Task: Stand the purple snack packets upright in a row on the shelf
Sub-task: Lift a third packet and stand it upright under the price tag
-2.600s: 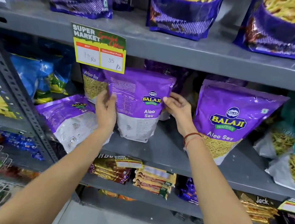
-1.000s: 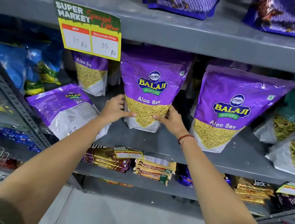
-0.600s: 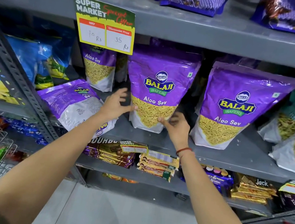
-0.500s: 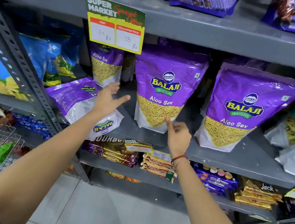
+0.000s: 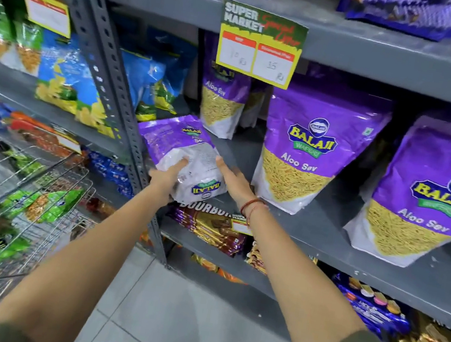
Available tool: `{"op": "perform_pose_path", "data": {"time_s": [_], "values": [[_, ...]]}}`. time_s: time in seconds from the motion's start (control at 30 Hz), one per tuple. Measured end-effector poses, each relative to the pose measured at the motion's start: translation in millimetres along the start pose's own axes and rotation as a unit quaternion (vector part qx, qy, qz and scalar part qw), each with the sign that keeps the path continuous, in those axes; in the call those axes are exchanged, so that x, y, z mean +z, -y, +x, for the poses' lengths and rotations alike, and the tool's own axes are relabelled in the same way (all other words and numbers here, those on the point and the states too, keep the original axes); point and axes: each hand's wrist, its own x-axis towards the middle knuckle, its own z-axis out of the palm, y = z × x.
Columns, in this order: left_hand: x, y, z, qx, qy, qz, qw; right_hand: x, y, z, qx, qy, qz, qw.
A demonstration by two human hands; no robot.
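A purple Aloo Sev packet (image 5: 181, 147) lies on its side, back face up, at the front left of the grey shelf (image 5: 311, 229). My left hand (image 5: 167, 175) grips its lower left side and my right hand (image 5: 234, 180) presses against its right edge. Two large purple packets stand upright to the right: one in the middle (image 5: 312, 145) and one at the far right (image 5: 429, 196). A smaller purple packet (image 5: 220, 103) stands further back, behind the lying one.
A slotted metal upright (image 5: 108, 67) borders the lying packet on the left. A price card (image 5: 261, 44) hangs from the shelf above. Blue and green snack bags fill the left bay. A wire basket (image 5: 26, 200) stands at lower left. Biscuit packs sit on the lower shelf.
Both hands let go of the middle upright packet and moved left onto the lying packet. The camera view swung to the left.
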Motion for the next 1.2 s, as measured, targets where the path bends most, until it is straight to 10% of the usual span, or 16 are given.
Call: {"op": "perform_pose_path", "data": {"time_s": [0.27, 0.47, 0.73, 1.2], "values": [[-22.9, -5.9, -11.5, -0.046, 0.194, -0.049, 0.979, 6.5, 12.9, 1.5, 0.048, 0.012, 0.148, 0.988], [-52.8, -9.0, -28.8, -0.055, 0.263, -0.039, 0.962, 9.0, 15.1, 1.5, 0.101, 0.232, 0.271, 0.929], [-76.6, 6.0, -32.1, 0.000, 0.367, 0.014, 0.930, 8.2, 37.0, 4.9, 0.084, 0.164, 0.335, 0.924], [-27.7, -100.2, -2.8, 0.290, 0.204, -0.047, 0.934, -20.7, 95.6, 23.1, -0.151, 0.009, 0.349, 0.925]]}}
